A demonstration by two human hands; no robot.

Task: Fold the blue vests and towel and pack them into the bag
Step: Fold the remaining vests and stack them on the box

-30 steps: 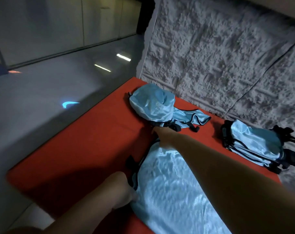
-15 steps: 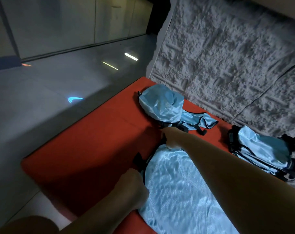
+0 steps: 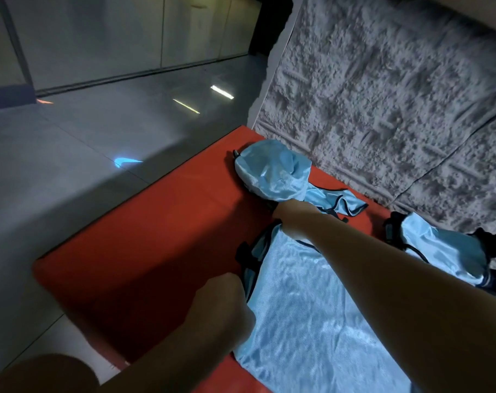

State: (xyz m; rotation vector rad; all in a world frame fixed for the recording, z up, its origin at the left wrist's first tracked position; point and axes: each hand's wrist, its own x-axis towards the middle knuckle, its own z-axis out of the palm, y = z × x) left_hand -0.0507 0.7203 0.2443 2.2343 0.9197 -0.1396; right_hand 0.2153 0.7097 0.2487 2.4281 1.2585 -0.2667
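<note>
**Blue vest stretched between two hands, long axis running away from the body**

Satin-blue cloth lay flat on the red mat (image 3: 144, 251): the spread vest (image 3: 312, 316) ran from the near edge of the picture up and away toward the grey textured wall (image 3: 397, 109), so its long axis pointed roughly forward from the person. Both hands sat on its left, dark-trimmed edge. The left hand (image 3: 224, 304) was the nearer one, fist curled at the lower part of that edge and apparently pinching the trim. The right hand (image 3: 292, 217) reached across the cloth to the far corner, fingers bent down onto or around the fabric there; whether it truly gripped could not be told, since the fingers were hidden by the back of the hand. The hands were well apart, with a slack, rumpled stretch of the trimmed edge between them.

Just beyond the right hand lay a crumpled blue vest (image 3: 272, 171), nearly touching the knuckles. Off to the right, near the wall, rested a stack of folded vests (image 3: 445, 251), apart from the spread one. No bag or towel could be picked out.

As a judgement, the next fold would turn on that left edge: carried rightward across the long axis, it would halve the vest lengthwise.
</note>
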